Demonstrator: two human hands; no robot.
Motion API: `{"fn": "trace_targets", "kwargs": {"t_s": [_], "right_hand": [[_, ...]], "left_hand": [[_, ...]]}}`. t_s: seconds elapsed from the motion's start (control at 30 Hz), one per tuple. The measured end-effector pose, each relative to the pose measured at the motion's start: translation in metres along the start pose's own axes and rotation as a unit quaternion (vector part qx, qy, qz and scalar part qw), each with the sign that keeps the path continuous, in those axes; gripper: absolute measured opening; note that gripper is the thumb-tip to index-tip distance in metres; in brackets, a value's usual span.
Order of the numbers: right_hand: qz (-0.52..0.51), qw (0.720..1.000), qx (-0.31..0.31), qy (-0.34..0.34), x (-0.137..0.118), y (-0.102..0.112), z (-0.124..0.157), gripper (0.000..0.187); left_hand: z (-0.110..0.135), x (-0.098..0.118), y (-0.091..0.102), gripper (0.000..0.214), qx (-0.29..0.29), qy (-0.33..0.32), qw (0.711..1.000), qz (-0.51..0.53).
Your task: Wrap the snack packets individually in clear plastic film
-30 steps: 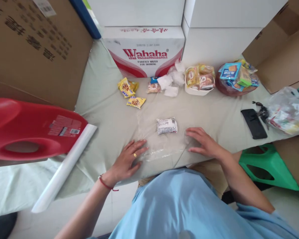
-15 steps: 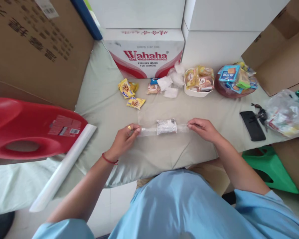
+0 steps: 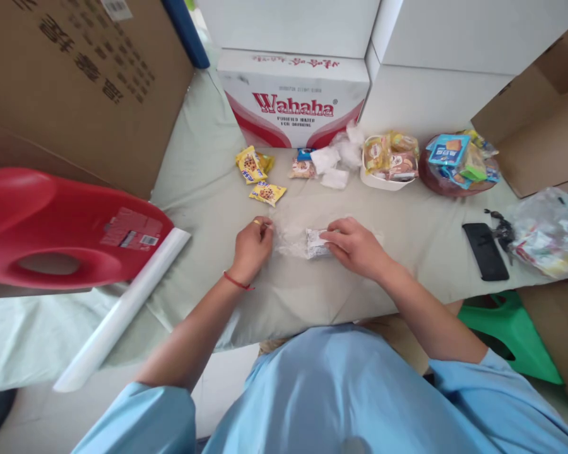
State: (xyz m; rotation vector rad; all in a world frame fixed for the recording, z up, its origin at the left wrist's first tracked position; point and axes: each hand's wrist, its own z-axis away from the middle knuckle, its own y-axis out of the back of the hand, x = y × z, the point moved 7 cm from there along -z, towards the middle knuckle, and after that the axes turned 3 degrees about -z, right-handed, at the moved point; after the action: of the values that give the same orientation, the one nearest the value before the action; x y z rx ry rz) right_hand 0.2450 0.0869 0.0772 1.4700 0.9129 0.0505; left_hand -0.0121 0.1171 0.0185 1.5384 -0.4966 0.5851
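A small white printed packet (image 3: 314,246) lies on the cloth-covered table, partly on clear plastic film (image 3: 288,234). My right hand (image 3: 357,247) is closed over the packet's right end, with fingers and thumb on it. My left hand (image 3: 254,246), with a ring and a red wrist cord, pinches the film's left end. The film looks loose and crumpled between my left hand and the packet. Part of the packet is hidden under my right fingers.
Yellow snack packets (image 3: 267,193), white wrapped pieces (image 3: 334,178), a white tub (image 3: 389,183) and a red bowl (image 3: 449,189) of snacks stand behind. A phone (image 3: 485,252) lies right. A film roll (image 3: 123,309) leans by a red jug (image 3: 76,214) at left.
My right hand has left the film's right end and moved left onto the packet. The film, earlier stretched straight, is now slack. The view has shifted slightly.
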Motion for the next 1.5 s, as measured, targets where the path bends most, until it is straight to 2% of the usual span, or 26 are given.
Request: {"fn": "trace_targets", "kwargs": {"t_s": [0.1, 0.13, 0.17, 0.2, 0.23, 0.3, 0.37, 0.43, 0.53, 0.63, 0.77, 0.8, 0.87, 0.93, 0.97, 1.07, 1.13, 1.2, 1.27, 1.37, 1.43, 1.5], "right_hand": [[0.014, 0.999, -0.052, -0.004, 0.004, -0.028, -0.012, 0.031], [0.012, 0.999, -0.053, -0.006, 0.008, -0.033, -0.015, 0.032], [0.006, 0.999, -0.049, -0.005, 0.011, -0.037, -0.016, 0.032], [-0.001, 0.999, -0.043, -0.002, 0.014, -0.039, -0.016, 0.033], [-0.01, 0.999, -0.036, 0.002, 0.016, -0.04, -0.016, 0.033], [-0.032, 0.999, -0.024, 0.007, 0.019, -0.038, -0.013, 0.032], [-0.067, 0.997, -0.029, 0.011, 0.023, -0.034, -0.012, 0.032], [-0.099, 0.994, -0.05, 0.006, 0.029, -0.03, -0.015, 0.035], [-0.061, 0.997, -0.033, -0.046, 0.051, -0.015, -0.033, 0.039], [0.034, 0.996, 0.001, -0.081, 0.071, -0.005, -0.063, 0.043], [0.101, 0.986, -0.072, -0.11, 0.085, -0.02, -0.102, 0.07], [0.102, 0.982, -0.097, -0.124, 0.088, -0.024, -0.108, 0.069], [0.076, 0.976, -0.142, -0.145, 0.089, -0.027, -0.112, 0.049], [0.027, 0.975, -0.163, -0.152, 0.084, -0.022, -0.109, 0.026], [0.006, 0.976, -0.155, -0.15, 0.079, -0.017, -0.104, 0.02], [-0.026, 0.99, -0.096, -0.101, 0.054, 0.003, -0.082, 0.019], [-0.026, 0.995, -0.091, -0.039, 0.031, 0.004, -0.06, 0.022], [-0.009, 0.993, -0.119, -0.001, 0.014, -0.008, -0.035, 0.029], [0.02, 0.991, -0.135, 0.0, 0.008, -0.023, -0.013, 0.036], [0.046, 0.992, -0.116, -0.011, 0.008, -0.042, 0.006, 0.041], [0.051, 0.993, -0.108, -0.005, 0.008, -0.052, 0.012, 0.043], [0.055, 0.993, -0.106, -0.001, 0.007, -0.058, 0.015, 0.046]], "left_hand": [[0.026, 0.012, 0.032, 0.027, 0.169, -0.022, 0.985, -0.039], [0.041, 0.021, 0.04, 0.026, 0.216, -0.043, 0.974, -0.058], [0.056, 0.031, 0.043, 0.026, 0.237, -0.068, 0.967, -0.07], [0.069, 0.045, 0.04, 0.027, 0.224, -0.113, 0.965, -0.075], [0.081, 0.06, 0.031, 0.029, 0.185, -0.167, 0.965, -0.075], [0.096, 0.085, 0.003, 0.041, 0.074, -0.251, 0.962, -0.077], [0.097, 0.098, -0.023, 0.051, 0.006, -0.262, 0.962, -0.077], [0.087, 0.101, -0.045, 0.055, -0.03, -0.248, 0.965, -0.083], [0.072, 0.098, -0.064, 0.051, -0.052, -0.237, 0.965, -0.1], [0.069, 0.095, -0.067, 0.045, -0.044, -0.24, 0.963, -0.114], [0.073, 0.096, -0.063, 0.042, -0.034, -0.245, 0.961, -0.126], [0.073, 0.097, -0.063, 0.041, -0.032, -0.245, 0.96, -0.128], [0.074, 0.097, -0.063, 0.041, -0.031, -0.244, 0.96, -0.13], [0.076, 0.097, -0.064, 0.042, -0.031, -0.245, 0.961, -0.127], [0.077, 0.098, -0.064, 0.042, -0.03, -0.246, 0.96, -0.126], [0.078, 0.1, -0.064, 0.041, -0.022, -0.251, 0.959, -0.131], [0.077, 0.101, -0.064, 0.041, -0.027, -0.25, 0.959, -0.133], [0.075, 0.099, -0.065, 0.041, -0.043, -0.241, 0.962, -0.124], [0.073, 0.093, -0.065, 0.044, -0.06, -0.229, 0.967, -0.093], [0.074, 0.078, -0.061, 0.048, -0.065, -0.225, 0.972, 0.014], [0.073, 0.062, -0.051, 0.043, -0.031, -0.194, 0.974, 0.112], [0.065, 0.035, -0.037, 0.035, 0.036, -0.095, 0.976, 0.194]]}}
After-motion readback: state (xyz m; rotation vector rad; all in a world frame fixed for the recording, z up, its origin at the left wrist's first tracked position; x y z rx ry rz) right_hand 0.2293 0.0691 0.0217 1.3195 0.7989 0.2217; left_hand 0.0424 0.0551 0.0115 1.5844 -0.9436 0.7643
